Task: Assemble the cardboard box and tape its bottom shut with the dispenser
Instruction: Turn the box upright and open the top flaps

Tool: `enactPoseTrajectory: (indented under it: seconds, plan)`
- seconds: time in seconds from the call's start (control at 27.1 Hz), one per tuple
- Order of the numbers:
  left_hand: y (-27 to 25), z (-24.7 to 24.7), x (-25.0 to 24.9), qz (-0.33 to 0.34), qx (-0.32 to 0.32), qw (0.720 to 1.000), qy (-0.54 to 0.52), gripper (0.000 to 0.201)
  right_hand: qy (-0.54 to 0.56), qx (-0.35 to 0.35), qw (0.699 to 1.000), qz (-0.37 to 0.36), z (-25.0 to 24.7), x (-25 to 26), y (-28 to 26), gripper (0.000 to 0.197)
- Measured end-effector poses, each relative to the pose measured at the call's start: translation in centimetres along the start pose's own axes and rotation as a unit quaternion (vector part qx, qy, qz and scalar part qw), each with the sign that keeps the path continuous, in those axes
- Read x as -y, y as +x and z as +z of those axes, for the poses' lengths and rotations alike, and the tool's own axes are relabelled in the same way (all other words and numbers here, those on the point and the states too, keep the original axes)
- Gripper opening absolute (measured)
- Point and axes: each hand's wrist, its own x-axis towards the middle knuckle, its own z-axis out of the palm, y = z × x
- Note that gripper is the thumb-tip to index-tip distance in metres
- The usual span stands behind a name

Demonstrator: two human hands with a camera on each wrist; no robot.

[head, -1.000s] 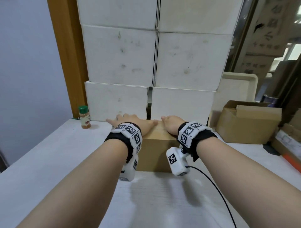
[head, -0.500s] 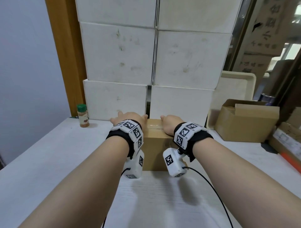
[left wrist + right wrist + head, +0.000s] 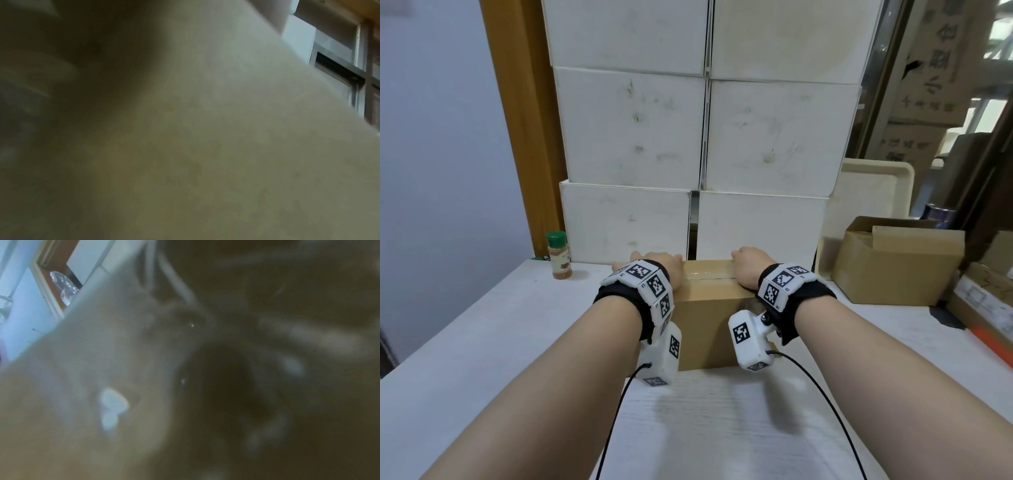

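A small brown cardboard box (image 3: 709,318) stands on the white table (image 3: 482,342) right in front of me, with a strip of clear tape (image 3: 709,271) along its top seam. My left hand (image 3: 650,265) grips the box's top left corner. My right hand (image 3: 748,267) grips its top right corner. The fingers of both hands curl over the far side and are hidden. Both wrist views are blurred; the left one is filled by cardboard (image 3: 205,146), and the right one shows cardboard (image 3: 92,361) beside dim fingers. No tape dispenser is in view.
A wall of stacked white boxes (image 3: 698,137) rises just behind the box. A spice jar (image 3: 558,255) with a green cap stands at the back left. An open cardboard carton (image 3: 897,270) and a beige tray (image 3: 873,192) sit at the right. Wrist cables trail over the near table.
Both hands slid apart from lying on top of the box, near its middle, to its outer top corners. The box has stayed where it was.
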Motion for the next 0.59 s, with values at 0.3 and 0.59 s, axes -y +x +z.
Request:
enactPoseTrajectory:
  seconds: [0.3, 0.59]
  plan:
    - [-0.06, -0.49, -0.32, -0.034, -0.014, 0.998, -0.047, 0.048, 0.061, 0.023, 0.998, 0.01, -0.16, -0.35, -0.35, 0.041]
    - [-0.76, -0.53, -0.61, -0.069, -0.069, 0.99, -0.099, 0.043, 0.117, 0.033, 0.991, 0.056, -0.67, -0.4, -0.91, 0.045]
